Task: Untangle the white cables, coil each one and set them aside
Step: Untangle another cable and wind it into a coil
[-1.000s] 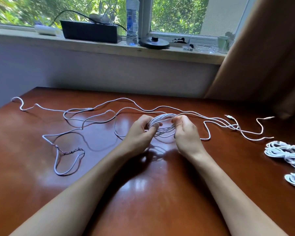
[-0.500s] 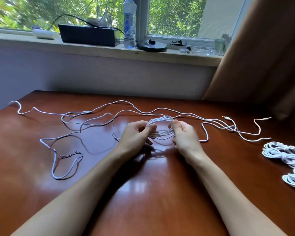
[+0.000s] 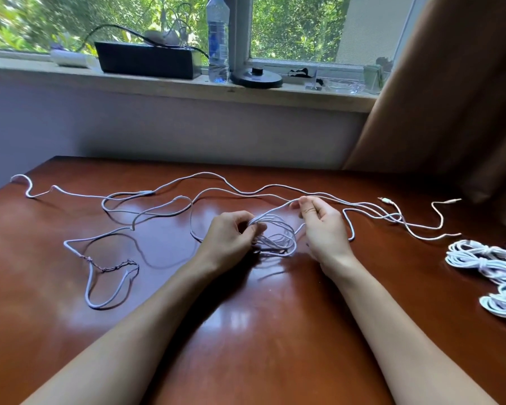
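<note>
Long white cables sprawl in loose tangled loops across the brown table. At the middle lies a small coil of several turns. My left hand pinches the coil's left side. My right hand is raised a little to the right and pinches a single strand that runs down into the coil. Two cable ends with small plugs lie at the far right. A loop at the left has a dark wrapped section.
Finished white cable bundles lie at the table's right edge. A windowsill behind holds a black box, a water bottle and a round black base. A brown curtain hangs at the right.
My right hand has let go of the coil's right side and lifted up and right, drawing out one strand. The left hand keeps its hold on the coil.
</note>
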Tool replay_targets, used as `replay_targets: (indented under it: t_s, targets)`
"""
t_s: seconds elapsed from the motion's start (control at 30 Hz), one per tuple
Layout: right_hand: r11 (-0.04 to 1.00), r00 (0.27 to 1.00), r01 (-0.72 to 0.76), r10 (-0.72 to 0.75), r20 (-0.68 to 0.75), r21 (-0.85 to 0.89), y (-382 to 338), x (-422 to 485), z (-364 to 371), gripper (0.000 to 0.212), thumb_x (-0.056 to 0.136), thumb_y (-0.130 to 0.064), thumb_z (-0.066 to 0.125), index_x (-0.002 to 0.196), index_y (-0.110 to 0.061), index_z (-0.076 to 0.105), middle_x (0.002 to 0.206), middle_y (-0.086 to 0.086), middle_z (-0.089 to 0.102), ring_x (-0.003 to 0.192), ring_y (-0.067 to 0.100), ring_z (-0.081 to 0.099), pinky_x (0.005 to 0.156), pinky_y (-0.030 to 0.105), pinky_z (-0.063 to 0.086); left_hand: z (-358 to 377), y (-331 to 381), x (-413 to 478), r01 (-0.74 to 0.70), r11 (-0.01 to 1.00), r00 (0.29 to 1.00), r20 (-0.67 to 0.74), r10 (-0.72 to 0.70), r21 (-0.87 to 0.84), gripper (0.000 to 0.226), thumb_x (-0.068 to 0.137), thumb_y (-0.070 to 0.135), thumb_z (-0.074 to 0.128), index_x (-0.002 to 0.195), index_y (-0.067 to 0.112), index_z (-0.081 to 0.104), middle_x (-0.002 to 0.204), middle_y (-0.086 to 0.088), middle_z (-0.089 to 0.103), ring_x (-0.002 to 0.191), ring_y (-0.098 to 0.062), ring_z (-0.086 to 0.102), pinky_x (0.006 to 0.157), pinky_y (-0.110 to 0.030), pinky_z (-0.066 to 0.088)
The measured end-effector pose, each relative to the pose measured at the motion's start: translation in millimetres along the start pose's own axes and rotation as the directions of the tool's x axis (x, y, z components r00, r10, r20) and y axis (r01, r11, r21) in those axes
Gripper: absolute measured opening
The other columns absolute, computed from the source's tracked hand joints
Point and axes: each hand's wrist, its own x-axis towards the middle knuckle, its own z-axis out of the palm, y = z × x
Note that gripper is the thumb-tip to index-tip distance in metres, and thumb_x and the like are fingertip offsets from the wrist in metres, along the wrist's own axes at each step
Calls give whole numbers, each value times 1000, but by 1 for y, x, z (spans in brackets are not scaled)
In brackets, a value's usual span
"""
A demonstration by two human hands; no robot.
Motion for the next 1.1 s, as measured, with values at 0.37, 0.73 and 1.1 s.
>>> replay_targets:
  t_s: [0.37,0.73,1.1]
  targets:
    - [821,955,-293,234,180,489,-22,-8,3,28,107,-28,46,94,-14,66,90,1,72,58,11,62,51,21,51,2,-8,2,-45,998,999,-4,46,45,22,93,24,69,76,10,69,65,-12,64,59,-7,46,60,-34,42]
    - [994,997,-63,66,-29,87,-1,1,-6,18,103,-23,57,91,-17,69,71,-1,66,53,11,56,47,26,46,-4,-2,3,-17,995,999,-51,12,-98,12,94,7,66,86,5,76,70,1,72,58,7,58,61,-14,44]
    - [956,990,101,-123,-67,-274,15,7,-16,12,87,-30,77,80,-25,70,66,-8,68,61,12,65,68,38,56,-1,4,4,89,940,995,-12,-99,-330,17,96,8,63,83,11,72,62,1,65,49,-11,49,46,-23,42]
